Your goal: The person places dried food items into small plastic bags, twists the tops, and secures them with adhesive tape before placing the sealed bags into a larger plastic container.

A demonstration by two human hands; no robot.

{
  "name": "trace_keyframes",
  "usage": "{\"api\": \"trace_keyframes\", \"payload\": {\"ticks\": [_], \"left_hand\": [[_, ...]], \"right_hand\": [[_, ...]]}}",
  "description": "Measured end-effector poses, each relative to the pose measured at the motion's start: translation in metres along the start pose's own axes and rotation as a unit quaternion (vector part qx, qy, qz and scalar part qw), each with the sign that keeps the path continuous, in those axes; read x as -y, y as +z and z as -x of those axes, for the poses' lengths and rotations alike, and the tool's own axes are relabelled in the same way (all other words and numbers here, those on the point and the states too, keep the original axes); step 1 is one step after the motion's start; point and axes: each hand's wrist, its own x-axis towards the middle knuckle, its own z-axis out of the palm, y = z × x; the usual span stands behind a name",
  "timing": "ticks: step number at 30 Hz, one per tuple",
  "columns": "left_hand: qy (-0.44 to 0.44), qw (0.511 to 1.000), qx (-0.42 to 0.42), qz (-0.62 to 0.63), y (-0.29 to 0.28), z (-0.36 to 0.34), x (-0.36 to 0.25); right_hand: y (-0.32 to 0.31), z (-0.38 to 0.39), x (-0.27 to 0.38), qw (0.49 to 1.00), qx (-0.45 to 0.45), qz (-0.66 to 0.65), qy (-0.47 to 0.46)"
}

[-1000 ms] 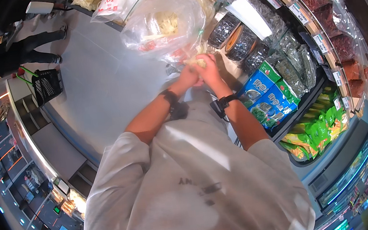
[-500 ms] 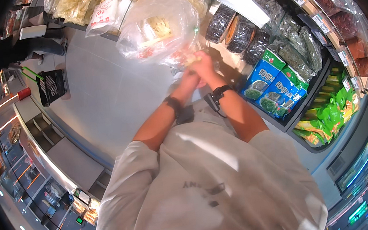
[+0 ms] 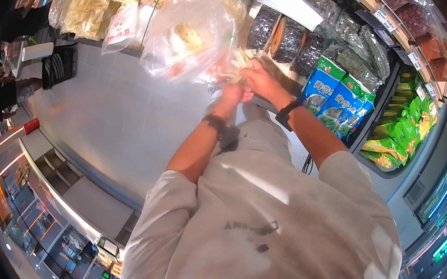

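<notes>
My right hand grips a bundle of pale, flat dried strips at the upper middle. My left hand is just below and left of it, fingers curled, what they hold hidden. Just beyond both hands lies a large clear plastic bag with pale pieces inside, at the edge of the display. Dark wrapped packages are to the right of the strips, and blue-and-green packets lie beside my right forearm.
Bags of pale dried goods line the far display; green packets fill a tray at right. A counter with cubbies runs along the left. A person in dark clothing and a black basket are at upper left, beyond the tiled floor.
My hands have drawn slightly apart, right one toward the right, and the pale strips show more clearly. The basket has moved upward in the view, and the people at upper left have shifted.
</notes>
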Motion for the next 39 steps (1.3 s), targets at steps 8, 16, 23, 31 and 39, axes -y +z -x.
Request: {"api": "trace_keyframes", "payload": {"ticks": [8,16,23,31,39], "left_hand": [[0.012,0.992,0.099,0.078,-0.012,-0.023,0.021],[0.069,0.995,0.047,0.053,-0.015,-0.009,0.021],[0.117,0.981,0.008,-0.155,-0.041,-0.037,0.041],[0.114,0.989,0.085,-0.030,-0.037,-0.035,0.027],[0.078,0.978,0.159,0.109,0.018,0.004,-0.008]], "right_hand": [[-0.023,0.009,-0.003,0.986,0.130,-0.076,0.065],[-0.004,0.020,0.010,0.950,0.132,-0.204,0.195],[0.018,0.024,0.002,0.975,0.067,-0.152,0.145],[0.021,0.013,0.009,0.966,0.019,-0.229,0.120],[-0.027,0.007,0.012,0.887,0.090,-0.363,0.272]]}}
